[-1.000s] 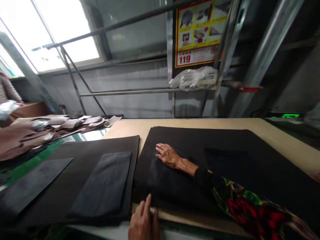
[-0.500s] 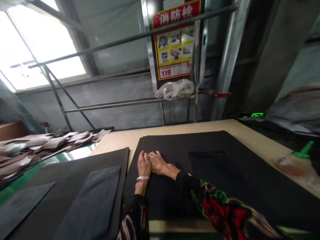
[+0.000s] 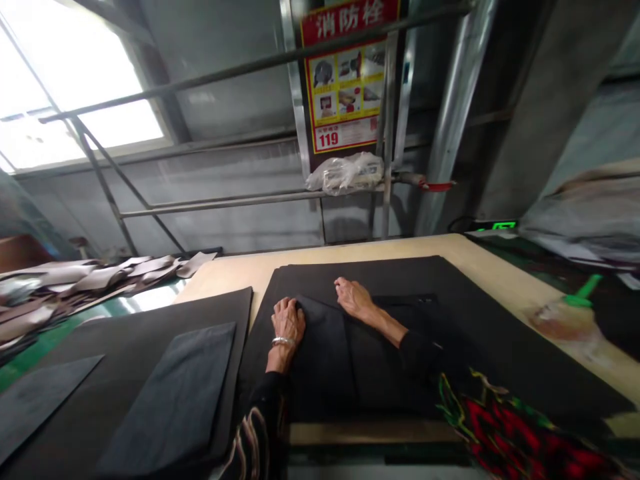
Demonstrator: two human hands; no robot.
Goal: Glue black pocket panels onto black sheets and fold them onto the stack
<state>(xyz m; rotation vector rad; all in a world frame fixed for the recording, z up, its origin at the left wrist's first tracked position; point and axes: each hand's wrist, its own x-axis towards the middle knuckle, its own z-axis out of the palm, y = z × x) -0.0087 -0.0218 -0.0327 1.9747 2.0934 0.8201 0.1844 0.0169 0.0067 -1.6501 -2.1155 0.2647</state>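
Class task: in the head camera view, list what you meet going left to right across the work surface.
brown leather pieces → black sheet with a dark panel → left hand → right hand → green-handled object

matt black fabric, smooth wood board, shiny metal pole

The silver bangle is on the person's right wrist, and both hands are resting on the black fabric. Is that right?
Not quite: the silver bangle is on the left wrist, not the right, as the head view shows. The rest holds: the left hand and the right hand are both resting on the black fabric.
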